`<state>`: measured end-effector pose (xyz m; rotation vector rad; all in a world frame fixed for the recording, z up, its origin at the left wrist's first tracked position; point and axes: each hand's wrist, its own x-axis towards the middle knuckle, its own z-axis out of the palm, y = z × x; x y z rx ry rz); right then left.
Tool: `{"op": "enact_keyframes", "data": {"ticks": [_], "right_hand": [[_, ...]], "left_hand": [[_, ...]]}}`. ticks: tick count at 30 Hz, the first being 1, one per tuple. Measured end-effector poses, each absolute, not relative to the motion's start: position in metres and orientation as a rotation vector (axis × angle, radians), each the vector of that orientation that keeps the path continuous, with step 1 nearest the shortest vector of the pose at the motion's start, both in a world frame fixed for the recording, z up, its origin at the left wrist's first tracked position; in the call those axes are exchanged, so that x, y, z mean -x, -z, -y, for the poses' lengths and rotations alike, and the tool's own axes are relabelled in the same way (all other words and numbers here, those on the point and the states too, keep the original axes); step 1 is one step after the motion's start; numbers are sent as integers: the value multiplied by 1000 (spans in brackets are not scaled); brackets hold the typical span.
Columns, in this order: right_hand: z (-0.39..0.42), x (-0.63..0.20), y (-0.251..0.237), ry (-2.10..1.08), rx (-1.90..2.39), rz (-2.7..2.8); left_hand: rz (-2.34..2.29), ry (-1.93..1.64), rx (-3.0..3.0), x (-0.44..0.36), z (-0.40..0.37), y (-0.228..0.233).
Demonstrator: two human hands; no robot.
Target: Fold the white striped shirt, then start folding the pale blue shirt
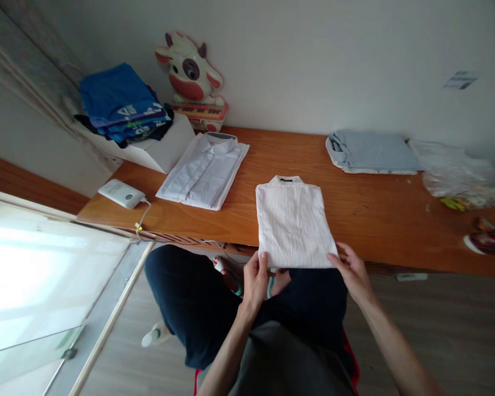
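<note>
Striped shirt (292, 223), folded, pinched at its near corners: left hand (256, 280) on one, right hand (352, 272) on the other. Flat on wooden table (379, 214) near the front edge. White shirt (204, 170) farther left, blue garment (371, 151) beyond.

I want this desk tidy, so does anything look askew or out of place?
Mostly neat. The striped folded shirt held by both hands overhangs the table front edge. The crumpled plastic bag at far right looks untidy beside the folded clothes.
</note>
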<state>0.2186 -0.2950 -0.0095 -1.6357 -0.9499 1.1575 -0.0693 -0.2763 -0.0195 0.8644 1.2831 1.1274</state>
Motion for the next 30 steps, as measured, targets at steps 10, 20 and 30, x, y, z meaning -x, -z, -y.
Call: {"op": "enact_keyframes", "data": {"ticks": [10,20,30], "right_hand": [[276,-222,-10,-1373,1529,970],[272,-235,-32,-1375,1608,1286],[241,-237,-33,-993,1758,1563]], "left_hand": [[-1234,-990,-1047,96,247,3],[-1293,-980,-1014,91,252,18],[-1369,-1034,-1031,73,264,21]]}}
